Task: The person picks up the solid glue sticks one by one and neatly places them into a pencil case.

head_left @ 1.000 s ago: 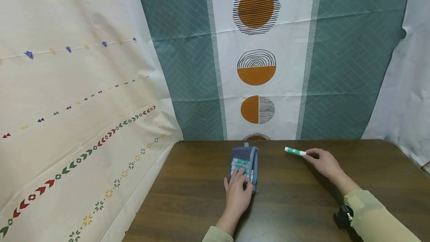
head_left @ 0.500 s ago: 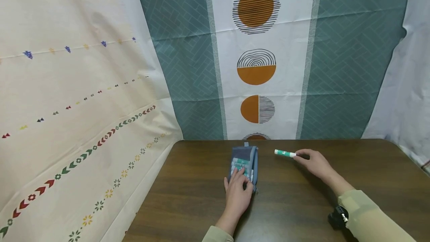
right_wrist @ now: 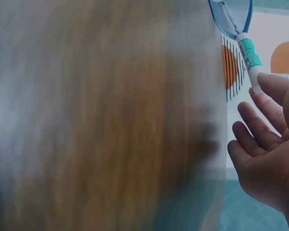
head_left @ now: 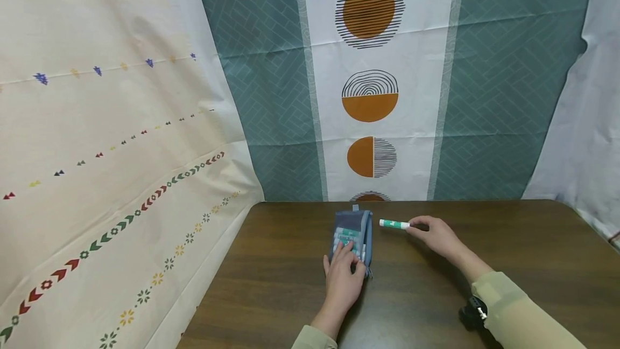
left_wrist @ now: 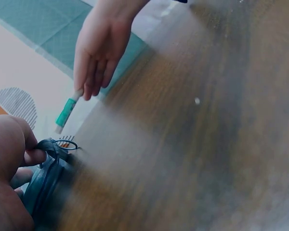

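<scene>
A blue-grey zip pouch (head_left: 347,218) with a see-through front lies near the table's far edge. Several green-and-white sticks (head_left: 347,234) show through its window. My left hand (head_left: 341,284) rests on the pouch's near part; in the left wrist view its thumb and a finger pinch the rim by the zipper (left_wrist: 52,147). To the right, my right hand (head_left: 438,238) pinches one end of a green-and-white glue stick (head_left: 394,224) between thumb and fingertip. The stick's free end points at the pouch opening (right_wrist: 231,19), just short of it in the head view.
The brown wooden table (head_left: 271,284) reaches back to a hanging cloth (head_left: 378,166) with orange circles. A cream patterned cloth (head_left: 121,139) hangs along the left side. On the right wrist sits a black device (head_left: 472,314).
My right hand has moved left with the glue stick, bringing it close to the pouch. My left hand and the pouch have stayed in place.
</scene>
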`<state>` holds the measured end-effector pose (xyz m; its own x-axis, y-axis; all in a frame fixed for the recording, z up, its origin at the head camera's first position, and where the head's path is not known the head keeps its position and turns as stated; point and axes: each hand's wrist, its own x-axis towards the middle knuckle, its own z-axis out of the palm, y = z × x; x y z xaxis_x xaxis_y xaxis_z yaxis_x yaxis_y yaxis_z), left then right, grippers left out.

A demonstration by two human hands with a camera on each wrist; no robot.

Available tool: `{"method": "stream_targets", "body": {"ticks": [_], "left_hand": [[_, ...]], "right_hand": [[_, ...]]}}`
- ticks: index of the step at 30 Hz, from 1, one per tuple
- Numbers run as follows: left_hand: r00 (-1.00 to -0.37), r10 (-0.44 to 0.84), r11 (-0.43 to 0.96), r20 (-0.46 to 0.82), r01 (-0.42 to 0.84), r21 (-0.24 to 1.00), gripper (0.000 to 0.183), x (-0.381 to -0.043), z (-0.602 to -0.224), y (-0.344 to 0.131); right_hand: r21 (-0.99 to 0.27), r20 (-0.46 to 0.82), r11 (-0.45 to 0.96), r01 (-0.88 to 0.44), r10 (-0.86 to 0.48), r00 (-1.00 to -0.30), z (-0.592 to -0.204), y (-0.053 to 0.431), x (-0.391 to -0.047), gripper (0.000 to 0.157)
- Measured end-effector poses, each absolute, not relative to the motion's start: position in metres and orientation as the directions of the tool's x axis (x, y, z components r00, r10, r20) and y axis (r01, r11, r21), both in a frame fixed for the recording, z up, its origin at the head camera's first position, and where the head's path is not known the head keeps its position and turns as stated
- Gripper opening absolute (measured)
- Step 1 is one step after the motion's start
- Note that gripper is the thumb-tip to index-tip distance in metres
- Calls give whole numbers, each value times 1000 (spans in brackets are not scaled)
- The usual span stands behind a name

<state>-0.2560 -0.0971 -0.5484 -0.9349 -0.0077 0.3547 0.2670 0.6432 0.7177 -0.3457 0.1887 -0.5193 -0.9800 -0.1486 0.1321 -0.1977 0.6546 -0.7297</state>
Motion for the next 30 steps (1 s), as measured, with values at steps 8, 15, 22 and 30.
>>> {"method": "stream_targets", "body": {"ticks": [8, 15, 22, 30], "left_hand": [[-939, -13, 645, 345, 255, 720, 25, -256, -548, -97], [-941, -14, 652, 339, 249, 717, 25, -256, -549, -98], [-942, -9, 659, 336, 247, 711, 24, -257, -548, -98], [-939, -8, 660, 344, 253, 707, 24, -257, -549, -97]], "right_hand": [[-731, 136, 646, -220, -177, -975, -521, 167, -351, 35], [-734, 152, 637, -235, -183, -971, -523, 149, -355, 32], [-736, 156, 633, -240, -187, -970, -527, 134, -360, 27], [-738, 138, 636, -225, -184, -973, -526, 122, -362, 27]]}}
